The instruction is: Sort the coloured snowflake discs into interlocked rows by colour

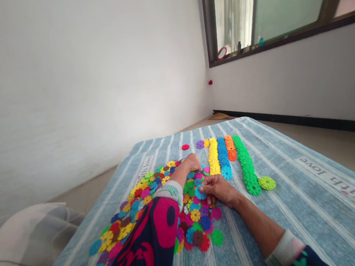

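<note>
My right hand (219, 189) is pinched on a light-blue notched plastic disc (200, 193) at the right side of a mixed pile of flower-shaped discs (195, 215). Just beyond it, my left hand (193, 162) bends down over the pile's far right part. Its fingers are curled together, and whatever they hold is hidden. Beside the hands lie overlapping rows sorted by colour: a yellow row (213, 157), a blue row (223, 156), a shorter orange row (230, 145) and a long green row (245, 162).
A lime-green disc (267, 183) lies beside the green row's near end. Purple discs (199, 144) and a red disc (185, 147) sit at the far side. A striped blue cloth (293, 189) covers the table. White walls and a window (290, 7) stand beyond.
</note>
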`<state>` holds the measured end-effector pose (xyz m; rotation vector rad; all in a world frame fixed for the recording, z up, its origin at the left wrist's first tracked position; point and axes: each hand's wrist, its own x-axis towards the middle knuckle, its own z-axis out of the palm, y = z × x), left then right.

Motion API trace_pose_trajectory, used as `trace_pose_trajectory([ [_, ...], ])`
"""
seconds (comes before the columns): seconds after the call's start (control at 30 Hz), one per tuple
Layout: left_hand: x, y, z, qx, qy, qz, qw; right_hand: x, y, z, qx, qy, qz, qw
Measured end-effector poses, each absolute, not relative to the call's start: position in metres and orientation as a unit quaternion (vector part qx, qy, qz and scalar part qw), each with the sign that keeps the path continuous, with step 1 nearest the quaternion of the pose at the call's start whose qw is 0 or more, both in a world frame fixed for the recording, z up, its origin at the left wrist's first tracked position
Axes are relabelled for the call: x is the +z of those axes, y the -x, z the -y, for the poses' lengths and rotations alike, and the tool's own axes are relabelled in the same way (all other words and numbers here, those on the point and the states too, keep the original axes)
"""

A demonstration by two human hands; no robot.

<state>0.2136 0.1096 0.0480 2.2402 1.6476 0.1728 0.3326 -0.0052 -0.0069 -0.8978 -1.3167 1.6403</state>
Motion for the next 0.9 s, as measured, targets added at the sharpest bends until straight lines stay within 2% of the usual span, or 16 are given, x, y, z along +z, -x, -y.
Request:
trace_pose_trajectory([
  [0.23,0.06,-0.182,-0.095,0.157,-0.71,-0.626,0.281,-0.01,-0.333,0.002,0.65,0.361,0.506,0.438],
  [0.53,0.047,-0.168,-0.019,0.319,-0.657,-0.577,0.365,-0.014,-0.331,0.001,0.636,0.381,0.475,0.474],
  [0.73,0.037,-0.171,0.013,0.361,-0.634,-0.565,0.385,-0.015,-0.33,0.004,0.629,0.383,0.482,0.475],
  [0.9,0.031,-0.172,0.022,0.348,-0.644,-0.559,0.389,-0.016,-0.333,0.008,0.638,0.372,0.499,0.454],
])
